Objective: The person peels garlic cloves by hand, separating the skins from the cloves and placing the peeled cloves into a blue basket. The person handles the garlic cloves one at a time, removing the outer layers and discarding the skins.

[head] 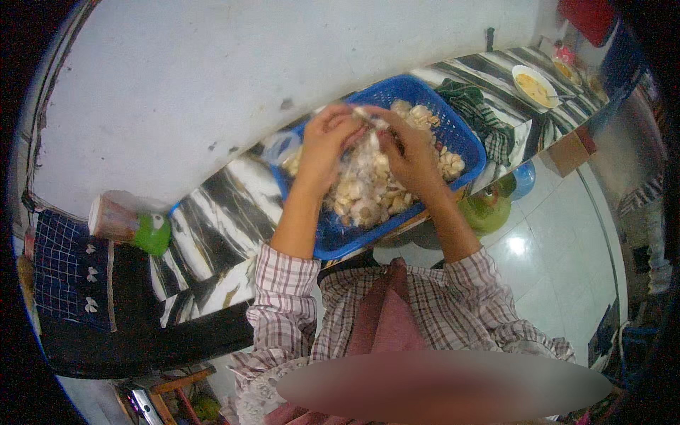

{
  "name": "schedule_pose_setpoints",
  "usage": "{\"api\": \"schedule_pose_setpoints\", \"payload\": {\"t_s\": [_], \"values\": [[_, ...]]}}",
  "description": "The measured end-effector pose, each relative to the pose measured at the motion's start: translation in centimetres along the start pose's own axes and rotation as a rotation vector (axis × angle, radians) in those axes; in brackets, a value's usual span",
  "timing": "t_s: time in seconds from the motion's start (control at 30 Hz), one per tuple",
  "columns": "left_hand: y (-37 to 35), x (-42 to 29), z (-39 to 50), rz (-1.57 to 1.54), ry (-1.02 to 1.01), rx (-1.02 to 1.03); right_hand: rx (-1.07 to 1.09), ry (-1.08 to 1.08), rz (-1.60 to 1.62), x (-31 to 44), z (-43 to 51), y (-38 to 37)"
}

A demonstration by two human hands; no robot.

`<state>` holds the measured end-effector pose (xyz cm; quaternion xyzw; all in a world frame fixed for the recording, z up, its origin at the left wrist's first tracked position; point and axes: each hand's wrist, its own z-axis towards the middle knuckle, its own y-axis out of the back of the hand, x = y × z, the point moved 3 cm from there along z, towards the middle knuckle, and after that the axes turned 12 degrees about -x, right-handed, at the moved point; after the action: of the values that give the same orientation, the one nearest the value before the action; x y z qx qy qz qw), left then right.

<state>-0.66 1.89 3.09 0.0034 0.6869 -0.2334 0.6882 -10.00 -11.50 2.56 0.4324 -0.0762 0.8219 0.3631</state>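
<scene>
A blue plastic basket [348, 249] full of garlic bulbs [366, 210] stands on the marble-patterned counter in front of me. Over it, my left hand [332, 130] and my right hand [406, 143] meet with bent fingers on the gathered top of a clear plastic bag [364, 159], which appears to have garlic inside. The fingers are blurred, so their exact hold is hard to make out. More garlic bulbs [419, 114] lie loose at the basket's far right, and others beside my right wrist.
Right of the basket lies a dark green checked cloth [478, 109], with a white bowl of food and a spoon [534, 87] farther along. At left are a plastic container [117, 218] and a green item [152, 234]. A wall [255, 69] runs behind the counter.
</scene>
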Motion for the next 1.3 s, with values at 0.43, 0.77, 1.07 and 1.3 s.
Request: {"api": "schedule_pose_setpoints", "payload": {"t_s": [0.43,0.77,1.07,1.3], "values": [[-0.2,-0.5,-0.3,-0.071,0.003,0.035,0.031,-0.068,0.050,0.3,0.3,0.3],[0.6,0.1,0.3,-0.014,0.007,-0.018,-0.024,0.143,-0.103,0.3,-0.1,-0.4],[-0.1,-0.7,-0.3,-0.092,0.023,0.015,-0.051,-0.123,-0.014,-1.2,0.4,0.4],[-0.1,-0.5,-0.2,-0.117,0.026,0.046,0.000,-0.022,0.196,0.3,0.2,0.3]]}}
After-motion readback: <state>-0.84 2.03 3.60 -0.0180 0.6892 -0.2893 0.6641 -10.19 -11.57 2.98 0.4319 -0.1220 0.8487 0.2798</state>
